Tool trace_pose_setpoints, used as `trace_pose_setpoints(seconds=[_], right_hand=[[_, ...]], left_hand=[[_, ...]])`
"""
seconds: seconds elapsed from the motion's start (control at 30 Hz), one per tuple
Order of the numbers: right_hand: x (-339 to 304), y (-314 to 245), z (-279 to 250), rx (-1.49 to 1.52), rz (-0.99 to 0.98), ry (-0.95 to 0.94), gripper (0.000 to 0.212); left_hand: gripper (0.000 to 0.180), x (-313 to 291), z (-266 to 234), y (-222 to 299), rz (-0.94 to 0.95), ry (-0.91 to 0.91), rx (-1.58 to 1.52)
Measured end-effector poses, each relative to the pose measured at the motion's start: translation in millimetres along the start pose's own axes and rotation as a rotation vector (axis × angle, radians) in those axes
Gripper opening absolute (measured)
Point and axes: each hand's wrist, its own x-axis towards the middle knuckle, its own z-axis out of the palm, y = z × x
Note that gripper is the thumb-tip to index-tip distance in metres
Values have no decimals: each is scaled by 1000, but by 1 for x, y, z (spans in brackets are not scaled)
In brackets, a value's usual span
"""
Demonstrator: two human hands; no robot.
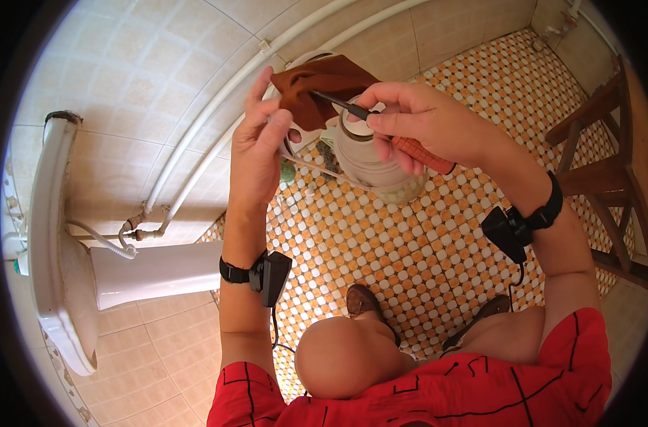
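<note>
My left hand (258, 135) is raised in front of me, its fingers and thumb closed on the edge of a brown cloth (334, 71). The cloth hangs in folds towards the right. From the right, my right hand (423, 121) grips a screwdriver (423, 154) with an orange-red handle, a black collar and a dark shaft. The shaft points left and its tip touches or lies against the cloth folds; the exact contact is hard to tell. Below both hands stands a white bucket-like container (366, 156), partly hidden by my right hand.
A white washbasin (57, 285) on a pedestal (156, 274) stands at the left, with white pipes (196, 128) running along the tiled wall. A dark wooden chair (601, 171) is at the right. The floor (409, 263) has orange and white tiles; my feet rest on it.
</note>
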Motion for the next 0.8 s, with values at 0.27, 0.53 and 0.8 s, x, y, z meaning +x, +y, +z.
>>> trace_pose_setpoints(seconds=[0.27,0.53,0.8], right_hand=[[-1,7,-15,-304,-163,133,28],[-6,0,-16,-790,-431,280,27],[-9,-11,-8,-962,-476,412,23]], left_hand=[[35,-7,8,3,-241,250,-314],[36,-21,17,3,-285,247,-118],[41,-19,7,-11,-241,155,184]])
